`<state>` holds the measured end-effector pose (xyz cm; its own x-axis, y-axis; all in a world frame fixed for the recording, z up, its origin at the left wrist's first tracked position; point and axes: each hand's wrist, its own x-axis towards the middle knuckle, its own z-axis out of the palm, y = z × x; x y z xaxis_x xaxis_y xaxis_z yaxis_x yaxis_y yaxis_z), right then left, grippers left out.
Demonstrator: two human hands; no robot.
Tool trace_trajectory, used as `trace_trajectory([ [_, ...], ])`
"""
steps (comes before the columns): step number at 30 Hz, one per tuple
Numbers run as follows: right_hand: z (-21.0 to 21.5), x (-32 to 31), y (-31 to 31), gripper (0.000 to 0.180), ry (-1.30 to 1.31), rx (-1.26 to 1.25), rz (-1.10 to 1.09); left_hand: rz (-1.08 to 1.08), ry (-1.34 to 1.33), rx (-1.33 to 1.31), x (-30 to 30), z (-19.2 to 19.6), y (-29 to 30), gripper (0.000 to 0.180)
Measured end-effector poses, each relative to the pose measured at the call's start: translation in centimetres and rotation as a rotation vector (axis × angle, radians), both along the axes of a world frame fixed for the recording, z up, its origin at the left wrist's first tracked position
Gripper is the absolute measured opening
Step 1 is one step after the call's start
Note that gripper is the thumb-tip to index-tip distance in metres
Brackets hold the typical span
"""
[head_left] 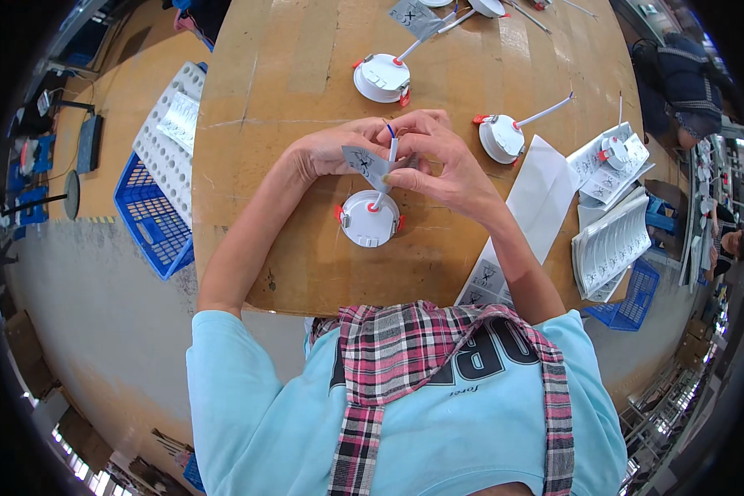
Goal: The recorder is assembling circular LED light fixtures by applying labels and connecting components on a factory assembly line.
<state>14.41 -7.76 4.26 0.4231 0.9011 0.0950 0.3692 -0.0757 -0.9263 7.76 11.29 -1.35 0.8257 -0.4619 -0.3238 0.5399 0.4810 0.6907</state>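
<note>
brown cardboard tabletop lies under us. our left hand and right hand meet, both pinching a grey label around a white cable. at six o'clock sits its round white lamp; two more lamps at twelve and two.

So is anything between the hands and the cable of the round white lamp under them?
Nothing visible. Both the left hand and right hand already pinch the white cable and grey label above the lamp.
</note>
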Motion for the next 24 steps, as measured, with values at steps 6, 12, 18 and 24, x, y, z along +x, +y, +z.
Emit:
trace_trajectory([
  [6, 0.0, -0.5, 0.4, 0.020, -0.043, 0.014, -0.017, 0.069, -0.085, 0.022, -0.5, -0.3, 0.3, 0.030],
  [12, 0.0, -1.2, 0.0, 0.019, -0.095, 0.046, -0.176, 0.163, -0.117, 0.073, -1.1, 0.8, 0.0, 0.013],
  [18, -0.7, -1.5, 0.3, 0.019, -0.090, 0.101, -0.245, 0.236, -0.161, 0.108, -2.0, 1.0, 0.6, 0.014],
  [24, -0.8, -1.9, 0.4, 0.018, 0.074, 0.101, -0.273, 0.262, -0.134, 0.137, -2.2, 1.3, 0.4, 0.011],
])
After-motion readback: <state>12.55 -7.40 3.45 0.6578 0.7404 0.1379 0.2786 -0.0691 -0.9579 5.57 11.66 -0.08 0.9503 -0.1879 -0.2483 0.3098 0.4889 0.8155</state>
